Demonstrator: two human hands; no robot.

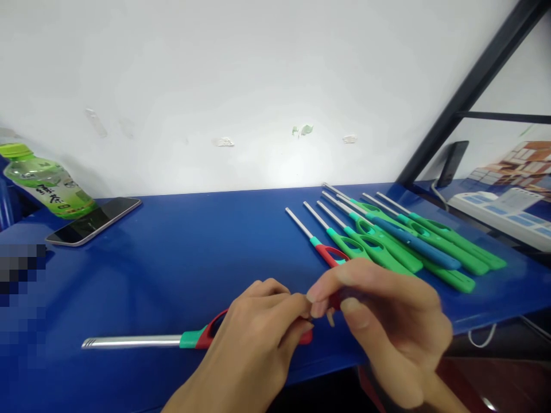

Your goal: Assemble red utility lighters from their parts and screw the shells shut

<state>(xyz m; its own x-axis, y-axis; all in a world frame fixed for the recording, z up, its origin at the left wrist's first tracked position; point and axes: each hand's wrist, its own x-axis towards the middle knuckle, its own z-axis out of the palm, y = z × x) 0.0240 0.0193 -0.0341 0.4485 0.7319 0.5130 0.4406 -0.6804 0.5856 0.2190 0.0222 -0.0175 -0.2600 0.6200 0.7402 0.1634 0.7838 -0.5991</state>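
A long-nosed gas lighter (138, 342) lies across the near part of the blue table, with a silver tube, teal collar and red handle. My left hand (258, 330) is closed over the handle, hiding most of it; the rounded red end shows beyond the fingers. My right hand (391, 327) has curled fingers whose tips meet those of my left hand above that end. Its thumb stands a little apart. Anything small between the fingertips is hidden. Just behind my right hand lies another red-handled lighter (329, 252), partly covered by it.
Several green lighters (447, 244) and a blue one (408, 238) lie side by side at the right. A phone (97, 221) and a green-capped drink bottle (49, 183) are at the left. A white power strip (503, 212) sits far right, beside a black metal frame (465, 97).
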